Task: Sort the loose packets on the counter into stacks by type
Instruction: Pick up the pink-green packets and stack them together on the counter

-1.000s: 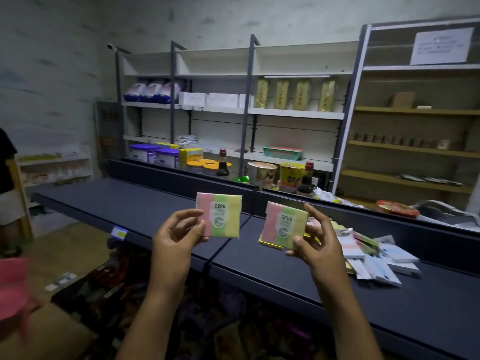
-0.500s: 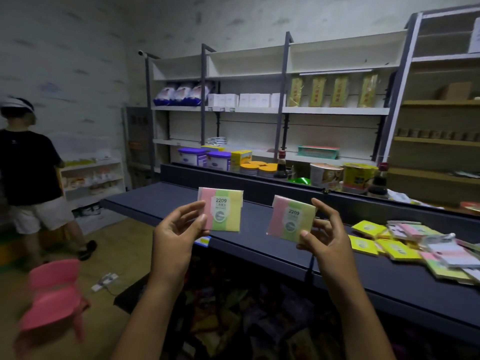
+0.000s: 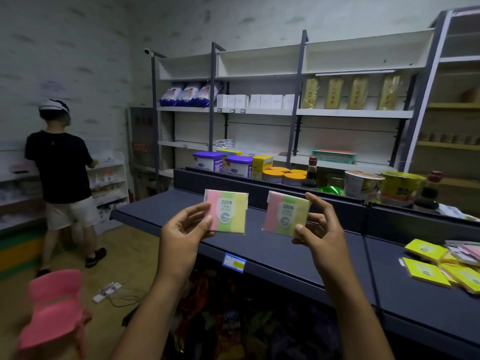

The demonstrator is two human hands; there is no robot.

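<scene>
Two matching packets striped pink, green and yellow, each labelled 2209, are held up over the dark counter (image 3: 285,258). My left hand (image 3: 184,229) pinches the left striped packet (image 3: 230,211) by its lower left corner. My right hand (image 3: 320,229) pinches the right striped packet (image 3: 284,214) between thumb and fingers along its right edge. A loose pile of yellow packets (image 3: 431,266) and pink packets (image 3: 467,252) lies on the counter at the far right, partly cut off by the frame edge.
Behind the counter's raised back edge stand tubs (image 3: 207,162), jars, sauce bottles (image 3: 311,172) and cup noodles (image 3: 362,184), with shelving beyond. A person in a black shirt (image 3: 61,167) stands at the left shelves. A pink plastic chair (image 3: 53,307) sits on the floor lower left.
The view has swung left, so the packet pile slid to the right edge and the person and chair came further into view. Both hands still hold their packets up side by side.
</scene>
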